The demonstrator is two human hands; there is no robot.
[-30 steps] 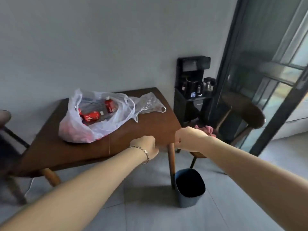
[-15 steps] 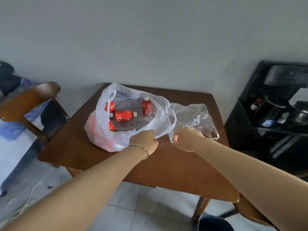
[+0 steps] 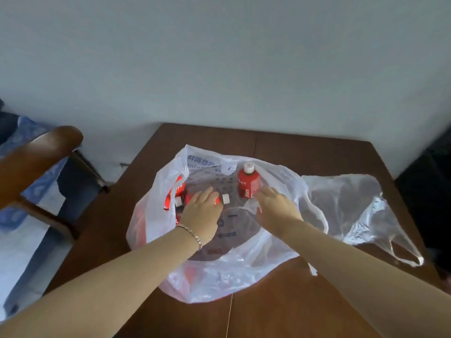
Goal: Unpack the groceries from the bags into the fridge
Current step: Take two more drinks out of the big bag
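Grocery bag (image 3: 219, 276): white thin plastic, blue print on inner wall, mouth spread wide, sits mid wooden table (image 3: 317, 152). Inside: red juice bottle (image 3: 248, 184), white cap, upright at 1 o'clock; second red bottle (image 3: 225, 199) lying at 11 o'clock, cap toward 3. More red packs at 9 o'clock wall.

Left hand (image 3: 201, 213) draped over lying bottle, fingers together; grip closure cannot tell. Right hand (image 3: 275, 208) flat, fingers extended, tips at upright bottle base.

Clear empty bag (image 3: 353, 206) at 3 o'clock. Wooden chair (image 3: 31, 154) at 9 o'clock.
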